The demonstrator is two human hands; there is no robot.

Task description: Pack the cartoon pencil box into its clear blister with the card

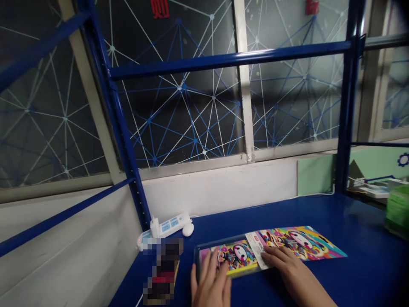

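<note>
While both palms press flat, fingers spread, nothing gripped: left hand [211, 281] on left end of shallow tray [200, 251], right hand [284, 262] on colourful cartoon sheet [306, 243] near its white label strip. Sheet overlaps tray, runs out toward 3 o'clock across blue workbench [351, 264]. Step judged: seating sheet onto tray — right end not yet aligned. Next move calls for sliding sheet toward 9 o'clock, left hand steadying tray. White power strip [166, 228] at 11 o'clock — well apart.
</note>
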